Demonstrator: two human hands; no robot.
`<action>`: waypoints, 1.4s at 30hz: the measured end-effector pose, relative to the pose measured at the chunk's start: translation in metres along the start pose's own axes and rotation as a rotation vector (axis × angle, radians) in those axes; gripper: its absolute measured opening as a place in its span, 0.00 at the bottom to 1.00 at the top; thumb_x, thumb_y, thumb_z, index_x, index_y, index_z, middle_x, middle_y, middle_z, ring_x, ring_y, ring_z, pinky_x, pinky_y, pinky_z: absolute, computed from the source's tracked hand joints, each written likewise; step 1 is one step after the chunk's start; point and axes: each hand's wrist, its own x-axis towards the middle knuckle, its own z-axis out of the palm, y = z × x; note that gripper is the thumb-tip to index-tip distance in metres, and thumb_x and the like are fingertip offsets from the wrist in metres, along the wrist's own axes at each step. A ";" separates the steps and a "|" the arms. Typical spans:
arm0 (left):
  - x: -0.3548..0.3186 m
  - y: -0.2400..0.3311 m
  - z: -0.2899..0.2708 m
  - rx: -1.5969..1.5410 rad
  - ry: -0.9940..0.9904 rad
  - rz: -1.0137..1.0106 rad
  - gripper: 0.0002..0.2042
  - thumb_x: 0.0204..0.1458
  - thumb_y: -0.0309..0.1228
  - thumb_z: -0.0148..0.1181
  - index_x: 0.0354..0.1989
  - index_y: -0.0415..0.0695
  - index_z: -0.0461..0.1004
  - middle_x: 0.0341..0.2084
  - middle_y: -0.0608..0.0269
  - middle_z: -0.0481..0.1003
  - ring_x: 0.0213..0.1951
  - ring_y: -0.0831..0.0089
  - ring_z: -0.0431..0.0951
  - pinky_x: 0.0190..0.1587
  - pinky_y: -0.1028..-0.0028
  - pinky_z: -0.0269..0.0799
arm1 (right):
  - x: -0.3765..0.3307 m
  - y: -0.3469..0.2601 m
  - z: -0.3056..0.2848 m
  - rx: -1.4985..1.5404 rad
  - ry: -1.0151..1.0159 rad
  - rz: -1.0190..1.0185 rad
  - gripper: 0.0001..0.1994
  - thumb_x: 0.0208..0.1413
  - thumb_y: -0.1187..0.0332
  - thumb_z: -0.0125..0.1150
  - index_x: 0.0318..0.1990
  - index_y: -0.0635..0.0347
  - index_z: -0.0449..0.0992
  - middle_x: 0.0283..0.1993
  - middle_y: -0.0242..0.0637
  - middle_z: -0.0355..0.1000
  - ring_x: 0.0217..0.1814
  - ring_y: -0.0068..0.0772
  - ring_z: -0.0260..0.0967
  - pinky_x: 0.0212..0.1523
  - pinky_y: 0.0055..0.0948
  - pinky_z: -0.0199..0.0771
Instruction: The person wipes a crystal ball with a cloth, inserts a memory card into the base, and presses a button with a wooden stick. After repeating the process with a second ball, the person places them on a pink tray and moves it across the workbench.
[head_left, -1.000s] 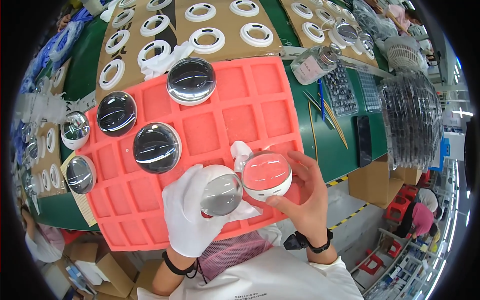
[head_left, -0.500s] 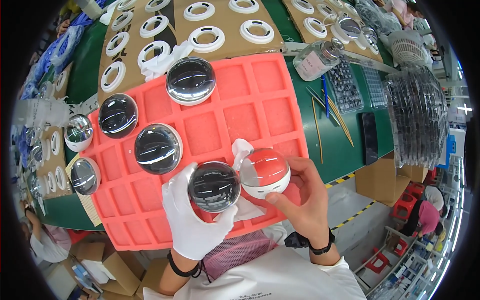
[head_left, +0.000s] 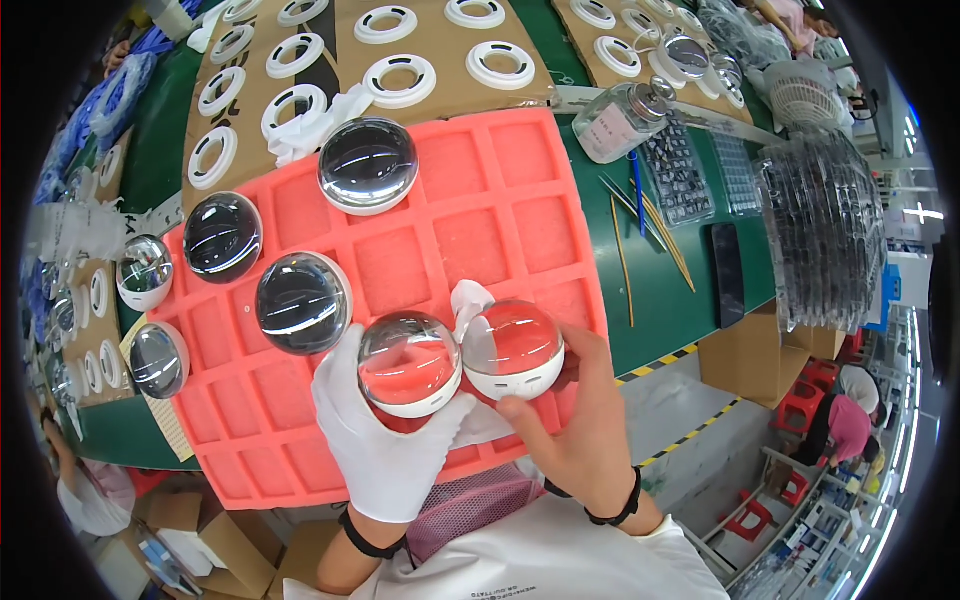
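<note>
In my white-gloved left hand (head_left: pixel 385 460) is a clear glass ball (head_left: pixel 410 362) on a white base, my fingers and thumb curled round its left and near sides. The base shows below the glass, tilted toward me. Bare, my right hand (head_left: pixel 580 430) grips a second glass ball (head_left: pixel 513 345), thumb on its white base and fingers hidden behind. Both balls sit side by side, apparently touching, above the pink foam tray (head_left: pixel 482 245). A white cloth (head_left: pixel 468 302) pokes up behind them and shows again below. Left of my hands, several similar balls (head_left: pixel 304 303) rest in the tray.
White rings (head_left: pixel 400 80) lie in rows on cardboard beyond the tray. To the right are a glass jar (head_left: pixel 622 122), tweezers and sticks (head_left: pixel 665 240), a phone (head_left: pixel 727 275) and stacked clear trays (head_left: pixel 822 235). Other people work at the far left and right.
The ball in my left hand has turned, so its white base now shows on the near side. Both hands and balls sit slightly further left, as does the whole view.
</note>
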 end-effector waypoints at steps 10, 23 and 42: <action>0.003 -0.004 0.002 -0.047 0.084 0.081 0.39 0.30 0.26 0.77 0.57 0.39 0.68 0.48 0.53 0.73 0.49 0.55 0.76 0.54 0.62 0.72 | 0.011 -0.015 0.014 -0.140 0.172 0.003 0.61 0.33 0.64 0.87 0.74 0.65 0.49 0.63 0.50 0.65 0.61 0.48 0.69 0.52 0.40 0.78; -0.003 -0.001 -0.006 0.000 0.027 0.215 0.43 0.30 0.29 0.77 0.62 0.40 0.66 0.56 0.44 0.66 0.55 0.49 0.68 0.54 0.55 0.68 | 0.008 0.010 0.003 -0.088 0.197 -0.228 0.43 0.36 0.75 0.83 0.65 0.62 0.69 0.63 0.46 0.64 0.61 0.46 0.70 0.51 0.36 0.82; 0.009 0.021 0.001 0.080 0.036 0.227 0.38 0.31 0.25 0.79 0.57 0.43 0.69 0.52 0.49 0.69 0.55 0.50 0.72 0.54 0.59 0.73 | 0.004 0.051 0.009 -0.052 0.532 -0.234 0.43 0.36 0.75 0.85 0.61 0.62 0.64 0.64 0.52 0.61 0.64 0.45 0.66 0.55 0.38 0.76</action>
